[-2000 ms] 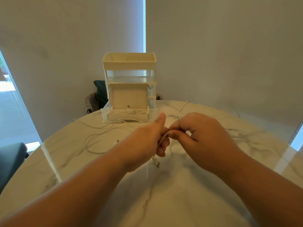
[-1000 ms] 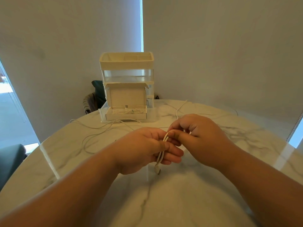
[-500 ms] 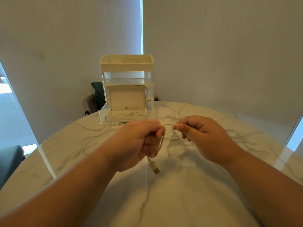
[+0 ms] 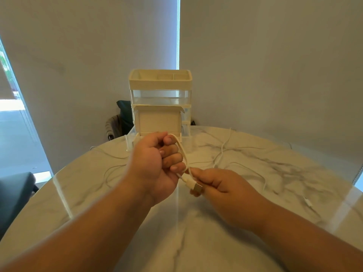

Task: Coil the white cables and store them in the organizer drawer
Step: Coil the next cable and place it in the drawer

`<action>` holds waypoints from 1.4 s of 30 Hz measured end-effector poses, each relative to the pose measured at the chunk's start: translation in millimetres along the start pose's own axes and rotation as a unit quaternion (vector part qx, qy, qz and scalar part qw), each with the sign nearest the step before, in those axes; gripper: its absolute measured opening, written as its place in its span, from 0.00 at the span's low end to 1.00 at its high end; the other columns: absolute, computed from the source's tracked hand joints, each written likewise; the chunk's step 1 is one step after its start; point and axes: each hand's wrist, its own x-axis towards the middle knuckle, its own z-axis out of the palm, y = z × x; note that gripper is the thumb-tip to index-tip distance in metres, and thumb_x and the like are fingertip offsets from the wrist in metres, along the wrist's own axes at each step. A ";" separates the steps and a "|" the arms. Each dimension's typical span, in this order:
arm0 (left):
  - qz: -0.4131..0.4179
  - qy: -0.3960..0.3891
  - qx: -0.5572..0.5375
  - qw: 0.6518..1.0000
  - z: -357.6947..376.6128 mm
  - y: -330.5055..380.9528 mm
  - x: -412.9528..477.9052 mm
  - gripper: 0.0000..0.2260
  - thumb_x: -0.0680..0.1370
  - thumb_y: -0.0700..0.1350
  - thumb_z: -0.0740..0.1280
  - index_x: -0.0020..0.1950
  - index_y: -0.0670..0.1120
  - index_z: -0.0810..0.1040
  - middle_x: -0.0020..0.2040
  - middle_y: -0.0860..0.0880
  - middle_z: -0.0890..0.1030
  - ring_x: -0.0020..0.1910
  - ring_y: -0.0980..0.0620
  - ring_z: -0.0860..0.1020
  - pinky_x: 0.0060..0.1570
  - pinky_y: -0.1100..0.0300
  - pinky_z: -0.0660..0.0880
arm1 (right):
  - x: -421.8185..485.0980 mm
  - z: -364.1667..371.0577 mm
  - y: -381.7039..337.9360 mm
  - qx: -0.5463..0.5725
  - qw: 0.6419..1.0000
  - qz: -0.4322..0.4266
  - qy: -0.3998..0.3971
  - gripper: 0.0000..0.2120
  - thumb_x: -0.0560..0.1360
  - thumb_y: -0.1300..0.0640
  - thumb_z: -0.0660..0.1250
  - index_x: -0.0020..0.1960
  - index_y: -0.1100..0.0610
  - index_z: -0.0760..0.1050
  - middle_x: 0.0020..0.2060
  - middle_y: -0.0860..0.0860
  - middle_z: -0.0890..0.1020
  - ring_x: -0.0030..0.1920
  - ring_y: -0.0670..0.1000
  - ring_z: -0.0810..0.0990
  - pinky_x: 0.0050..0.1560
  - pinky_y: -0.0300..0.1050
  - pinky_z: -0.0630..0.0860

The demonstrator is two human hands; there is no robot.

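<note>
Above the marble counter [image 4: 196, 242], the right grip [image 4: 220, 185] pinches a white cable [image 4: 181, 152] close to its plug [image 4: 194, 186]. The left grip [image 4: 155, 165] is curled round the cable's loops. More loose cables [image 4: 222, 152] lie on the counter beyond. The organizer [image 4: 160, 99] stands at the far edge.

Your left hand [image 4: 155, 163] is curled round loops of white cable [image 4: 181, 152], raised above the marble table [image 4: 196, 242]. Your right hand [image 4: 220, 185] pinches the cable beside its USB plug [image 4: 196, 186]. The organizer [image 4: 160, 107] stands at the table's far edge, with loose cables [image 4: 225, 150] near it.
</note>
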 end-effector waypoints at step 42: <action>0.073 -0.043 0.659 0.747 -22.2 -21.4 12.6 0.10 0.82 0.45 0.61 0.45 0.52 0.81 0.36 0.53 0.81 0.36 0.58 0.80 0.40 0.67 0.74 | -1.4 -27.9 -16.4 -0.255 0.964 -0.031 0.075 0.08 0.78 0.45 0.64 0.47 0.42 0.82 0.34 0.43 0.79 0.40 0.44 0.75 0.39 0.42 0.72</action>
